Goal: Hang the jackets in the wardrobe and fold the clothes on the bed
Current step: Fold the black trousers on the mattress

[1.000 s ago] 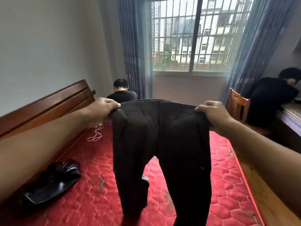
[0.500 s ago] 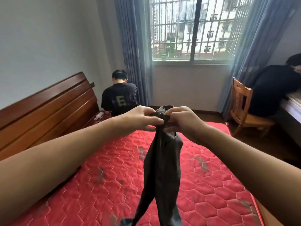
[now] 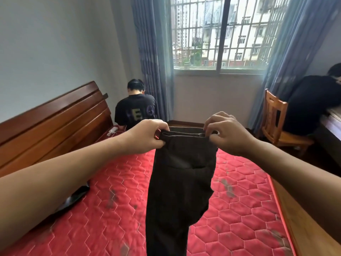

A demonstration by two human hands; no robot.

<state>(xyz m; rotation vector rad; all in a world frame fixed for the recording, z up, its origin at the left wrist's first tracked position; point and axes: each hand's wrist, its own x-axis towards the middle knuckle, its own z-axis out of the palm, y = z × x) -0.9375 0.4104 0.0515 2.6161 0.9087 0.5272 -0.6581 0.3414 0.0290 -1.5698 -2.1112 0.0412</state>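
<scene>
A pair of dark trousers [image 3: 180,191] hangs in the air over the red quilted bed [image 3: 239,209], folded lengthwise with one leg over the other. My left hand [image 3: 147,137] grips the left end of the waistband. My right hand [image 3: 225,133] pinches the right end, the two hands about a waistband's half width apart. The legs drop past the bottom of the view. A black shiny garment [image 3: 75,196] lies on the bed at the left, partly hidden by my left forearm.
A wooden headboard [image 3: 55,122] runs along the left wall. A person in a black shirt [image 3: 136,111] sits at the far corner of the bed. Another person [image 3: 310,104] sits on a wooden chair [image 3: 275,119] at a desk, right. A white charger [image 3: 113,130] lies near the headboard.
The trousers were first held spread wide by the waistband. My hands then came together, folding one leg onto the other, and have now moved apart again along the doubled waistband.
</scene>
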